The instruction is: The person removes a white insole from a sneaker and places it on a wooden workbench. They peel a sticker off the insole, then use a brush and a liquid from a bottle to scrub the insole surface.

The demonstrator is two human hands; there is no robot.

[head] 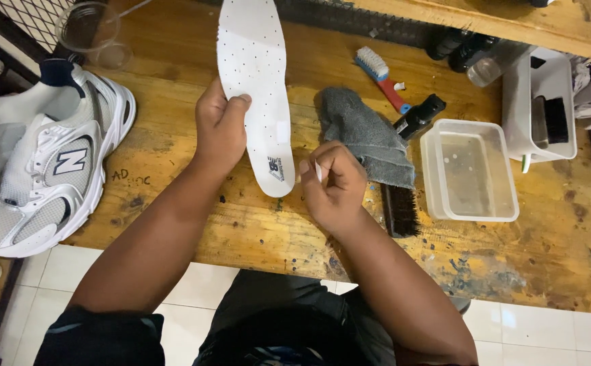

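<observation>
My left hand (219, 125) grips a white perforated shoe insole (253, 74) by its left edge, holding it lengthwise over the wooden workbench (173, 176). My right hand (332, 179) is beside the insole's heel end, fingers curled with the thumb and fingertips pinched together; something small and pale shows between them, too small to identify. A grey cloth (366, 135) lies just right of my right hand, over a black-bristled brush (400, 207).
A white and silver sneaker (44, 163) lies at the bench's left end. A clear plastic tub of water (470, 169), a small blue and red brush (382, 76), a white caddy (539, 102), dark bottles and a clear cup (85, 27) stand around. White tiled floor lies below.
</observation>
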